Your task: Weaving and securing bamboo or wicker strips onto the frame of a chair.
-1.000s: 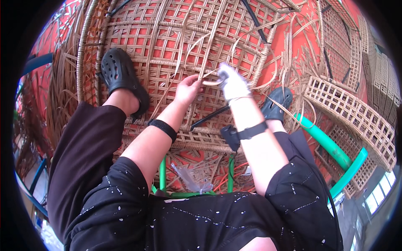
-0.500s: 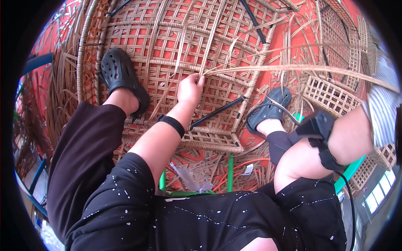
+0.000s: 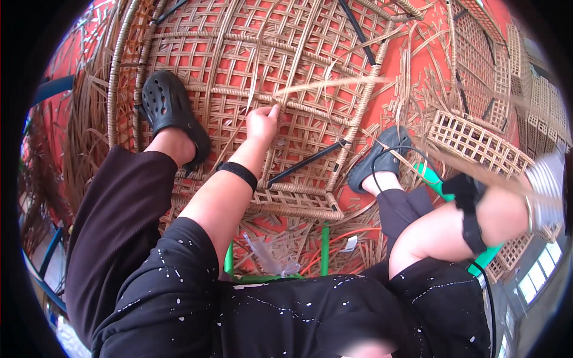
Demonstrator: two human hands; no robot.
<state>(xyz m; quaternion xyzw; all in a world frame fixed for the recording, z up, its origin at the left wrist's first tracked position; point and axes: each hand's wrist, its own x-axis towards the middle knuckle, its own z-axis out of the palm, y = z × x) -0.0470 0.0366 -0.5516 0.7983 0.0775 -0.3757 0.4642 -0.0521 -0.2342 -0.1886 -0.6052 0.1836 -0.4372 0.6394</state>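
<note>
A large woven wicker frame (image 3: 239, 62), flat tan strips on a rim wrapped in cord with black bars, lies before me. My left hand (image 3: 262, 124) is closed, thumb and forefinger pressed together against the lattice. What they pinch is hidden. A pale wicker strip (image 3: 328, 85) sticks out rightward just above those fingertips. Far right, my right hand (image 3: 548, 185) wears a white-and-grey striped glove and is blurred. A smeared length of wicker strip (image 3: 471, 168) runs into it; its fingers do not show.
My dark clogs stand on the frame (image 3: 170, 98) and on the red floor (image 3: 391, 156). Smaller woven panels (image 3: 474, 138) are at the right. Loose strips hang at the left (image 3: 92, 113). A black cable (image 3: 488, 286) trails from my right wrist. Near me are a green stool frame (image 3: 325, 250) and clear plastic (image 3: 271, 258).
My right hand has swept downward, drawing the strip, which was stretched between my hands. My left hand has shifted slightly left. The strip now shows as separate, partly blurred lengths.
</note>
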